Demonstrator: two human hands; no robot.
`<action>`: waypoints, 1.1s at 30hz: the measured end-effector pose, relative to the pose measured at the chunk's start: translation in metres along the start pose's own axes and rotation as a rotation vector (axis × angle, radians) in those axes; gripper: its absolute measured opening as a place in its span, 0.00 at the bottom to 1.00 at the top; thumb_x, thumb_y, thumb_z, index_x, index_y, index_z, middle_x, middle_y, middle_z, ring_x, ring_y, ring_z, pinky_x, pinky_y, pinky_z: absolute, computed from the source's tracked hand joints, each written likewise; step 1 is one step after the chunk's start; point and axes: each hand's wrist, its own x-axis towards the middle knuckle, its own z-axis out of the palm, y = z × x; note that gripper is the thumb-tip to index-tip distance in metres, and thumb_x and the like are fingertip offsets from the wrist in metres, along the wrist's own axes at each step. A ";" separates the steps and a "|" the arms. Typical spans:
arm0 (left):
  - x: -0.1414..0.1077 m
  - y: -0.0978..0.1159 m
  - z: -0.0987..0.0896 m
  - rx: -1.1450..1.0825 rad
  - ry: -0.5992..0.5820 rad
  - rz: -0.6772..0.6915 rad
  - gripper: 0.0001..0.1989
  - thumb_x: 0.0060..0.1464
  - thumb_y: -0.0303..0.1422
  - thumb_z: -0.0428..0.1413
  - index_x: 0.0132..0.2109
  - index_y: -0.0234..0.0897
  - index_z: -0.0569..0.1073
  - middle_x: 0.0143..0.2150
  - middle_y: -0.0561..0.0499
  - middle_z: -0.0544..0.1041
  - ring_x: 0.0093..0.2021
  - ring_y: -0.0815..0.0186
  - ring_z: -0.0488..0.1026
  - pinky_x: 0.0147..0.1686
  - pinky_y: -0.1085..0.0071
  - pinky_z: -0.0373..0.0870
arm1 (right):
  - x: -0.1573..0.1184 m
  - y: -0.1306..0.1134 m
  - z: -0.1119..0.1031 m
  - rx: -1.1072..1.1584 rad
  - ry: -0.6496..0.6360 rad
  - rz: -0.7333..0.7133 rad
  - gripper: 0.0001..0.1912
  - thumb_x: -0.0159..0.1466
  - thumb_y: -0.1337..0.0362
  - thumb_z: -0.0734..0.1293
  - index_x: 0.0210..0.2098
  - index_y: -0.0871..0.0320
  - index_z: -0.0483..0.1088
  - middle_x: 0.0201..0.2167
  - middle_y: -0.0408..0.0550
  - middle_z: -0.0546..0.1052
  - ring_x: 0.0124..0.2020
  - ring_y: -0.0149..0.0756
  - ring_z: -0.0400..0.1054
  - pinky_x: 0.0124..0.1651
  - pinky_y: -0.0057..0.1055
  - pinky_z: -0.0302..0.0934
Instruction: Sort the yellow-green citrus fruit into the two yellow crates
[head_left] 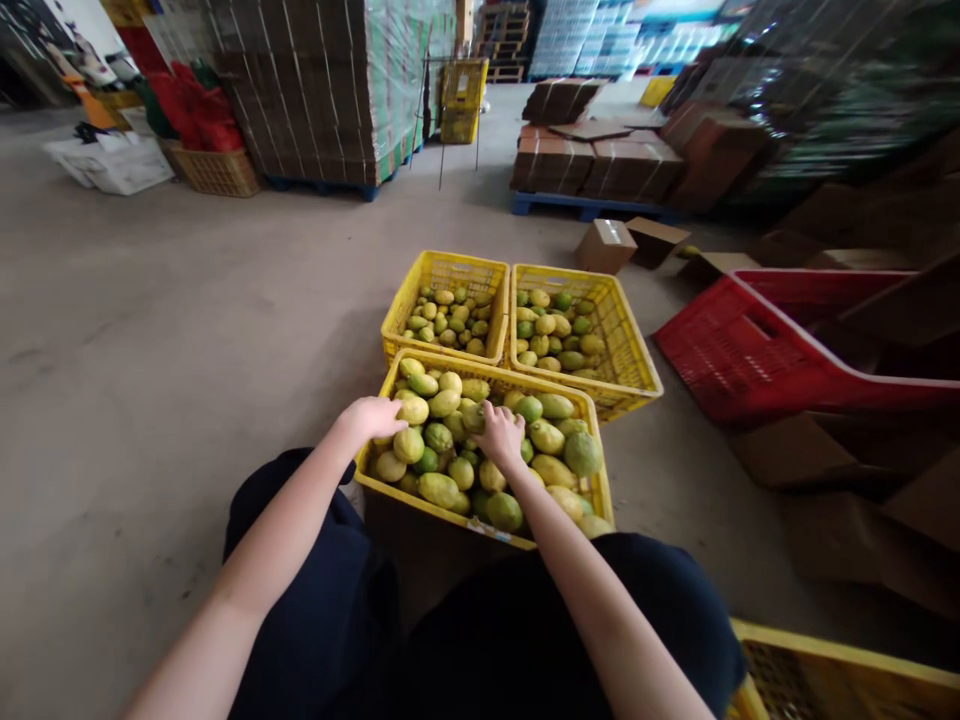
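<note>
In front of my knees stands a yellow plastic crate (pixel 450 520) heaped with yellow-green oval fruit (pixel 439 489); their exact kind is not certain. Over the crate's left side, my left hand (pixel 377 416) rests its outstretched fingers against the fruit there. My right hand (pixel 502 436) is near the crate's middle, its fingers curled over a greenish fruit (pixel 473 416), which they partly hide. Several larger fruits lie right of that hand, among them a round green one (pixel 583 454).
Behind are two more yellow crates, the left (pixel 388 322) and the right (pixel 630 345), both with smaller-looking fruit. A red crate (pixel 705 360) and cardboard boxes (pixel 810 450) lie right. Another yellow crate (pixel 862 650) sits lower right. Loaded pallets (pixel 592 205) stand farther back.
</note>
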 end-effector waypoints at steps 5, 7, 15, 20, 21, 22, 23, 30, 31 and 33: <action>-0.005 0.013 0.016 0.371 0.001 0.022 0.15 0.51 0.25 0.65 0.24 0.39 0.67 0.32 0.46 0.79 0.62 0.51 0.71 0.58 0.66 0.67 | -0.005 0.003 -0.003 0.026 0.014 -0.001 0.27 0.57 0.65 0.73 0.55 0.59 0.67 0.51 0.63 0.78 0.58 0.55 0.67 0.64 0.53 0.51; -0.010 0.022 0.028 0.658 -0.086 0.054 0.12 0.51 0.26 0.65 0.26 0.38 0.69 0.37 0.45 0.81 0.61 0.49 0.71 0.62 0.61 0.63 | -0.009 0.000 -0.002 0.159 0.010 -0.004 0.28 0.55 0.61 0.74 0.53 0.58 0.67 0.49 0.60 0.79 0.55 0.53 0.71 0.62 0.50 0.57; -0.015 0.042 0.071 1.207 -0.330 0.124 0.14 0.58 0.35 0.60 0.49 0.32 0.76 0.57 0.34 0.77 0.58 0.44 0.72 0.60 0.54 0.63 | -0.024 -0.027 -0.042 1.210 0.020 0.156 0.35 0.39 0.52 0.82 0.42 0.54 0.70 0.32 0.45 0.79 0.36 0.45 0.76 0.43 0.43 0.73; -0.005 0.027 0.086 1.156 -0.364 0.204 0.12 0.55 0.36 0.63 0.43 0.33 0.79 0.47 0.36 0.81 0.55 0.43 0.74 0.56 0.54 0.66 | -0.041 -0.001 -0.120 1.810 0.212 0.143 0.31 0.42 0.55 0.82 0.43 0.50 0.73 0.38 0.43 0.81 0.39 0.42 0.77 0.41 0.40 0.76; -0.002 0.022 0.089 1.110 -0.356 0.205 0.09 0.53 0.35 0.65 0.39 0.34 0.80 0.43 0.37 0.82 0.54 0.42 0.74 0.56 0.54 0.65 | -0.047 0.009 -0.134 1.914 0.251 0.126 0.31 0.41 0.54 0.82 0.43 0.50 0.73 0.40 0.44 0.81 0.41 0.42 0.77 0.41 0.41 0.77; 0.002 0.016 0.092 1.059 -0.342 0.199 0.07 0.50 0.34 0.66 0.35 0.35 0.79 0.39 0.38 0.82 0.54 0.42 0.74 0.56 0.53 0.65 | -0.052 0.020 -0.148 2.009 0.279 0.116 0.31 0.41 0.52 0.81 0.43 0.51 0.73 0.41 0.45 0.81 0.41 0.43 0.77 0.41 0.41 0.77; 0.006 0.009 0.096 1.012 -0.324 0.187 0.07 0.47 0.32 0.68 0.32 0.35 0.78 0.35 0.39 0.81 0.53 0.41 0.74 0.56 0.52 0.64 | -0.058 0.032 -0.160 2.100 0.312 0.115 0.30 0.42 0.50 0.80 0.42 0.51 0.73 0.41 0.46 0.81 0.42 0.44 0.77 0.40 0.42 0.78; 0.029 -0.027 0.131 0.770 -0.253 0.089 0.13 0.41 0.37 0.71 0.27 0.38 0.75 0.34 0.42 0.80 0.53 0.43 0.75 0.57 0.51 0.64 | -0.082 0.078 -0.199 2.563 0.420 0.408 0.27 0.61 0.41 0.66 0.48 0.57 0.70 0.38 0.52 0.79 0.39 0.42 0.77 0.29 0.31 0.76; 0.030 -0.031 0.137 0.745 -0.264 0.071 0.14 0.39 0.37 0.72 0.27 0.39 0.75 0.34 0.43 0.80 0.53 0.43 0.75 0.57 0.51 0.64 | -0.084 0.078 -0.200 2.591 0.413 0.464 0.27 0.62 0.42 0.64 0.48 0.57 0.70 0.36 0.51 0.78 0.36 0.40 0.76 0.27 0.30 0.75; 0.031 -0.040 0.147 0.692 -0.283 0.070 0.15 0.38 0.37 0.73 0.26 0.39 0.74 0.33 0.43 0.80 0.52 0.43 0.75 0.57 0.50 0.64 | -0.087 0.077 -0.202 2.618 0.385 0.543 0.26 0.63 0.43 0.62 0.48 0.58 0.70 0.34 0.50 0.77 0.33 0.37 0.75 0.25 0.28 0.74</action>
